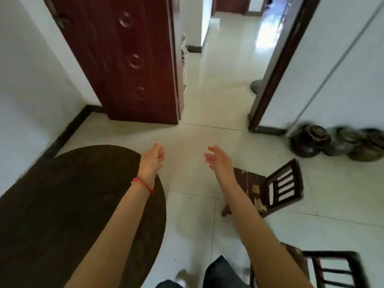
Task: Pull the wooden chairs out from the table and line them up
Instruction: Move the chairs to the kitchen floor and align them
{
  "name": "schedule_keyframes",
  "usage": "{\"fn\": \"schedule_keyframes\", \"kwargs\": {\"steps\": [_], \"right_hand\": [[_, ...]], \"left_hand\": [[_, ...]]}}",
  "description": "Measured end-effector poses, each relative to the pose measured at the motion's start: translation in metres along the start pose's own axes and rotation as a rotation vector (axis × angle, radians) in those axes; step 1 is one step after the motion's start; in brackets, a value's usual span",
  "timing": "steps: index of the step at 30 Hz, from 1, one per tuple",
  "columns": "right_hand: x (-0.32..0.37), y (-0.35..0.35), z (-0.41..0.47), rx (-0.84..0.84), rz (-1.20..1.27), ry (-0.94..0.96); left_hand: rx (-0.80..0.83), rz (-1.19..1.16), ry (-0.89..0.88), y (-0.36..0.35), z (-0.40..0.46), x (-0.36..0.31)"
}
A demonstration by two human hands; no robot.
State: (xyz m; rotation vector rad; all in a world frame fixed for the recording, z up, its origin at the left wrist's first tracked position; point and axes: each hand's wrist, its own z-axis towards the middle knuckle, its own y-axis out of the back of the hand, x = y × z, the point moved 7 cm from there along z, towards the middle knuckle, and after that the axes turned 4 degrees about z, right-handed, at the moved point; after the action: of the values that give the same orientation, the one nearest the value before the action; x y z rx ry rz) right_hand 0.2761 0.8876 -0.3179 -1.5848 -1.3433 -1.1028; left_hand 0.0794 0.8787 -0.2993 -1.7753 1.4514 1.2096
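Observation:
A dark round wooden table (68,200) fills the lower left. Two dark wooden chairs stand on the tiled floor to its right, away from the table. One chair (278,187) with a slatted back is behind my right forearm, its worn seat partly hidden by the arm. A second chair (330,271) sits at the bottom right edge, cut off by the frame. My left hand (152,157), with a red string at the wrist, is stretched forward over the table's far edge, holding nothing. My right hand (218,160) reaches forward over bare floor, fingers apart and empty.
A dark red door (128,65) stands open ahead on the left, beside a doorway into a tiled hallway (224,65). Several dark ceramic jars (311,142) sit against the white wall on the right. A grey round base (256,86) shows past the door frame.

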Motion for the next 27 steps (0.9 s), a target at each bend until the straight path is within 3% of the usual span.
{"fn": "schedule_keyframes", "kwargs": {"steps": [8, 14, 27], "right_hand": [[-0.009, 0.093, 0.032, -0.299, 0.042, -0.042], [-0.007, 0.157, 0.069, -0.433, 0.085, -0.051], [-0.020, 0.290, 0.072, -0.851, 0.284, -0.159]], "left_hand": [[0.261, 0.112, -0.008, -0.120, 0.043, -0.004], [0.425, 0.191, -0.030, -0.220, 0.065, -0.017], [0.807, 0.503, -0.116, -0.412, 0.045, -0.018]]}}
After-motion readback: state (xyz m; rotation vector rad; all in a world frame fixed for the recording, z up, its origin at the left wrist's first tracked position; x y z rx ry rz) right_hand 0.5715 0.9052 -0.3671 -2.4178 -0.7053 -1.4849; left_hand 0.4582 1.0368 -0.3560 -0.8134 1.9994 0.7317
